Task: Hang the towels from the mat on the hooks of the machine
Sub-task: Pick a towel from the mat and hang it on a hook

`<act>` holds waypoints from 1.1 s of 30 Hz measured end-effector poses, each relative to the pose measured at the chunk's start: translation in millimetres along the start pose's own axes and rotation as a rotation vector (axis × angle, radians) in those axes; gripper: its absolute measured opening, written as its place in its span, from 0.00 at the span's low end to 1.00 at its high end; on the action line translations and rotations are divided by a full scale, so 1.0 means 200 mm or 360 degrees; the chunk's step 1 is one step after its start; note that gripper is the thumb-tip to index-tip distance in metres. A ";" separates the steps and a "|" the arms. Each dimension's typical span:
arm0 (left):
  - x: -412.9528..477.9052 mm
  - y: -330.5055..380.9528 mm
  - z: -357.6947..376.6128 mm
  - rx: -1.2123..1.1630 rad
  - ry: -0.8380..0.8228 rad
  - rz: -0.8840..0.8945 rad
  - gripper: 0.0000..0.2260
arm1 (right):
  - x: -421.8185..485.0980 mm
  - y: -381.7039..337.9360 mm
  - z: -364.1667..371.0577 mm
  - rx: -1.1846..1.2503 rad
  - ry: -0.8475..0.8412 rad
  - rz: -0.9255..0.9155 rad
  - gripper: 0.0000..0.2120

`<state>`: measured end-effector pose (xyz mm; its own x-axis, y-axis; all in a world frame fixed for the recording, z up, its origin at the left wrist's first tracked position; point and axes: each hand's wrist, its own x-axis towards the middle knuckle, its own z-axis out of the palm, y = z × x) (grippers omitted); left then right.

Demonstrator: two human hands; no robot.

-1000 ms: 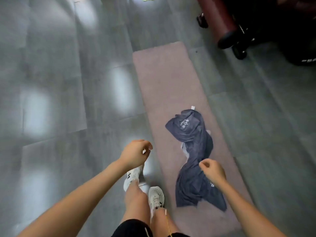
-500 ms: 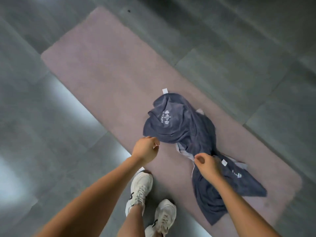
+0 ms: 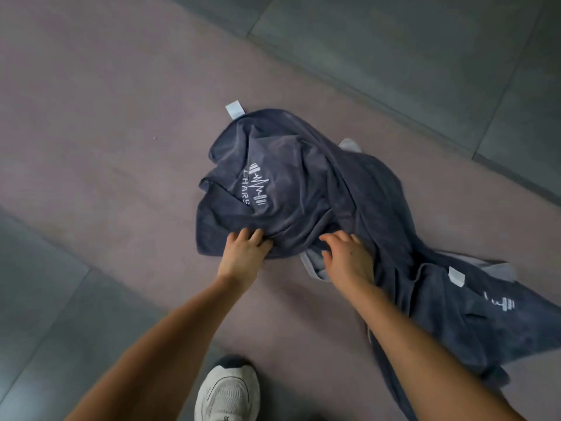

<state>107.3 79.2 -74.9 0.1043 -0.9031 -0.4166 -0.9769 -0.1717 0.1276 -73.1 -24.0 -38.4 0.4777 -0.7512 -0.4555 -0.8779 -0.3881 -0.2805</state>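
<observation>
Evenly and softly lit, rather dim, with no glare spots. Only faint shadow under the crumpled towels (image 3: 318, 189) just beyond the fingers (image 3: 249, 235) and beneath both forearms. Sharpest around the white logo past the fingertips; slightly smeared toward the frame edges, especially on the floor tiles (image 3: 425, 56) far beyond the hands. Wide-angle bending of the mat (image 3: 106, 132) edge and tile seams. Muted, greyish colours throughout.

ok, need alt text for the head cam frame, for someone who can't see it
Both bare hands, the left hand and the right hand, reach down with fingers spread onto a crumpled heap of dark blue towels lying on a mauve mat over grey floor tiles. A white dumbbell logo faces up on the heap, and one white sneaker shows at the bottom edge.
</observation>
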 end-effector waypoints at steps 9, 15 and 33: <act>-0.13 -0.10 -0.21 -0.0085 0.0158 0.0165 0.12 | -0.16 -0.13 -0.10 0.0189 0.0148 -0.0122 0.14; -0.17 -0.07 -0.26 -0.0070 -0.0034 0.0097 0.22 | -0.26 -0.24 -0.20 0.0231 0.0110 -0.0178 0.17; -0.20 0.02 -0.46 -0.0774 0.0355 -0.0050 0.06 | -0.24 -0.23 -0.22 0.0375 0.0022 -0.0299 0.23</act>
<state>116.8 79.3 24.7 0.2209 -0.9472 -0.2323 -0.7787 -0.3147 0.5428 -56.3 6.4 33.6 0.6290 -0.6859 -0.3660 -0.7414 -0.3876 -0.5479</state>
